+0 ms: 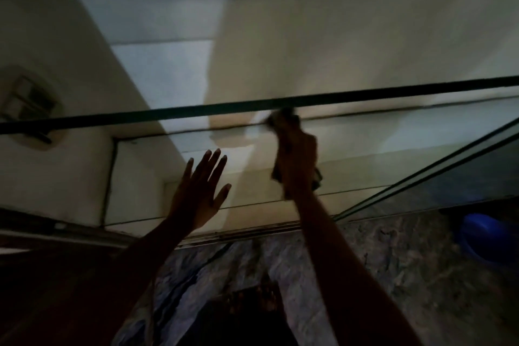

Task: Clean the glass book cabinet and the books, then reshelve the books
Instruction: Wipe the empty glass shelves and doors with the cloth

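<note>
Left hand [200, 194]: near, fingers spread, raised toward glass book cabinet [393, 135] ahead; contact unclear. Right hand [297, 160]: fingers curled round cloth [282, 118] at dark shelf edge [393, 91]. Recommended: steady pane, wipe along edge evenly.

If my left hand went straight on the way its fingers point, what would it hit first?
Probably the dark front edge of the glass shelf above the left hand; the open fingers point up at it. Depth is unclear, so it could pass in front.
</note>
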